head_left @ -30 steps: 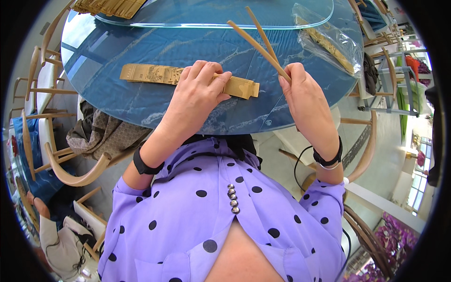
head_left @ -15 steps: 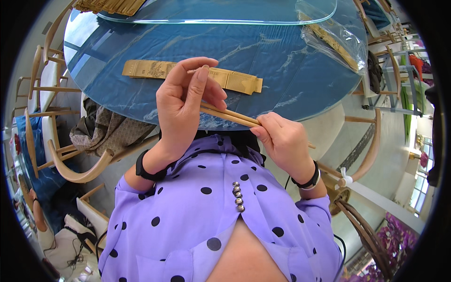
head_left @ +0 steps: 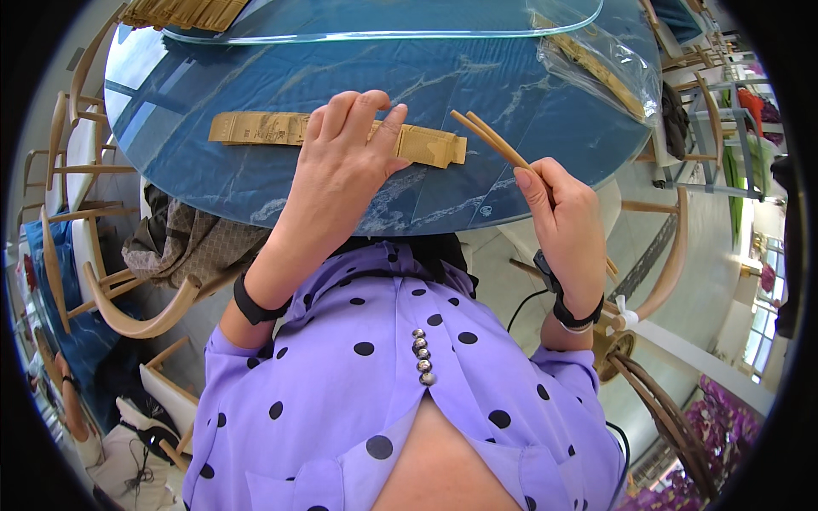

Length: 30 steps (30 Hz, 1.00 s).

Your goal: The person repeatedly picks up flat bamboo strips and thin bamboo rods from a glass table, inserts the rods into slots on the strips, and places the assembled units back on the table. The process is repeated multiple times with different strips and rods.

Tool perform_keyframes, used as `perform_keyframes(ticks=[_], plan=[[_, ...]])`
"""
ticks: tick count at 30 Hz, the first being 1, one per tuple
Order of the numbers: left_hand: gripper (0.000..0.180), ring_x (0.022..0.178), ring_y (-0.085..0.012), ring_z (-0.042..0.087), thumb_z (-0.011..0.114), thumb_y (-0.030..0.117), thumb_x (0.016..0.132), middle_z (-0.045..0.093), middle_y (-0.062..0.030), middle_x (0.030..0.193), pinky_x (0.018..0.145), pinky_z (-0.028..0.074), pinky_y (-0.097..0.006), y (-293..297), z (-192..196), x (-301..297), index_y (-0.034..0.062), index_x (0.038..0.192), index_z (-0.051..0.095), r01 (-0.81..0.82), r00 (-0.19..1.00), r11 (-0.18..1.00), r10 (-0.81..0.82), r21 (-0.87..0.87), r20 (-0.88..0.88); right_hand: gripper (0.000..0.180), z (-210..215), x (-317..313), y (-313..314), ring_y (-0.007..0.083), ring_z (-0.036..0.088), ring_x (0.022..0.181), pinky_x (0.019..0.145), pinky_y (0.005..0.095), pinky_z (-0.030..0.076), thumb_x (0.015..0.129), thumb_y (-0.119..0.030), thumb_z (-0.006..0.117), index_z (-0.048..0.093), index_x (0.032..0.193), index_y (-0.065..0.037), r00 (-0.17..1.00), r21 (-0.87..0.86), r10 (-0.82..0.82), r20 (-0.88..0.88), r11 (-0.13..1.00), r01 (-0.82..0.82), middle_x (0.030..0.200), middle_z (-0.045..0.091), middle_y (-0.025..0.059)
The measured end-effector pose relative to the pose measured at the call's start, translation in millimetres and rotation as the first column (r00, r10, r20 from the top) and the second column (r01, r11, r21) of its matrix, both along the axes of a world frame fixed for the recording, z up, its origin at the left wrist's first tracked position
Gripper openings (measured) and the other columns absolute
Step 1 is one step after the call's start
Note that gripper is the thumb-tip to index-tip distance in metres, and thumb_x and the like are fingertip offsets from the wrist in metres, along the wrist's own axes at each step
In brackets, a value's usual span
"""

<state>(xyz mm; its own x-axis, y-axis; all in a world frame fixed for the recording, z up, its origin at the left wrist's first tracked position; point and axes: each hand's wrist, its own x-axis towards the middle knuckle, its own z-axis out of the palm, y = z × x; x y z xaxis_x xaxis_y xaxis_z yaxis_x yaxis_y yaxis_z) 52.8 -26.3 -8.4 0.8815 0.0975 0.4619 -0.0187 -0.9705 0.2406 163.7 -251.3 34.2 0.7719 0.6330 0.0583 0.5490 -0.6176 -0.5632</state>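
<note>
My right hand (head_left: pixel 569 230) is closed around a pair of wooden chopsticks (head_left: pixel 490 136). Their upper ends point up and left over the table, and their lower ends come out below the hand. My left hand (head_left: pixel 348 162) is over a flat strip of overlapping gold paper chopstick sleeves (head_left: pixel 256 128), palm down. Its thumb and forefinger are spread apart on either side of the strip and hide the middle part. Whether the fingertips touch the paper I cannot tell. The strip lies crosswise on the blue marbled table (head_left: pixel 477 192).
A raised glass turntable (head_left: pixel 383 36) spans the far side of the table. More gold sleeves (head_left: pixel 183 12) are piled at the far left. At the far right lies a clear plastic bag (head_left: pixel 601 72) with gold sleeves inside. A patterned brown cloth (head_left: pixel 200 243) hangs over a wooden chair (head_left: pixel 141 322) at left.
My right hand has carried the chopsticks right and tilted them upward, away from my left hand. My left hand has turned palm down and lowered over the paper strip.
</note>
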Motion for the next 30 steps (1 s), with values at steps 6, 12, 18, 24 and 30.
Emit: perform_keyframes(ticks=[6,12,18,24,30], plan=[[0.042,0.111,-0.0268,0.054,0.079,0.018,0.076,0.060,-0.0050,0.112,0.098,0.044,-0.043,4,-12,7,0.0063,0.115,0.069,0.046,0.999,0.999,-0.046,-0.002,-0.025,0.027,-3,-4,20,0.0132,0.046,0.056,0.053,0.0306,0.037,0.095,-0.024,0.072,0.063,0.092,0.001,0.936,0.118,0.034,-0.350,0.993,0.008,0.063,0.053,0.0076],[0.041,0.114,-0.0268,0.055,0.079,0.017,0.074,0.060,-0.0051,0.113,0.097,0.043,-0.042,8,-1,0,0.0062,0.111,0.066,0.149,0.988,0.984,-0.144,-0.095,0.057,0.026,-20,5,31,0.0053,0.047,0.063,0.056,0.0254,0.038,0.098,-0.021,0.069,0.068,0.109,0.002,0.855,0.338,0.143,-0.498,0.941,0.039,0.072,0.062,-0.0004],[0.055,0.117,-0.0305,0.056,0.076,0.027,0.080,0.061,-0.0072,0.124,0.103,0.042,-0.047,6,-1,-6,0.0056,0.127,0.061,0.235,0.972,0.960,-0.231,-0.153,0.043,0.024,-20,8,37,0.0052,0.054,0.072,0.067,0.0202,0.043,0.099,-0.016,0.068,0.070,0.112,0.004,0.641,0.442,0.338,-0.689,0.897,0.002,0.084,0.065,0.0007],[0.058,0.104,-0.0295,0.056,0.065,0.040,0.089,0.055,-0.0114,0.107,0.101,0.043,-0.045,4,-10,-9,0.0002,0.132,0.056,0.341,0.940,0.938,-0.342,-0.065,0.009,0.021,-9,4,41,0.0002,0.041,0.059,0.051,0.0218,0.030,0.096,-0.018,0.072,0.075,0.100,0.003,0.542,0.338,0.281,-0.792,0.941,0.007,0.066,0.056,-0.0065],[0.058,0.095,-0.0268,0.055,0.063,0.042,0.090,0.051,-0.0097,0.100,0.088,0.047,-0.041,8,-9,-13,-0.0031,0.127,0.059,0.421,0.906,0.903,-0.423,-0.085,0.000,0.019,-4,8,40,0.0000,0.045,0.060,0.053,0.0203,0.032,0.092,-0.016,0.074,0.076,0.096,0.002,0.390,0.320,0.306,-0.868,0.947,-0.030,0.069,0.062,-0.0045]])
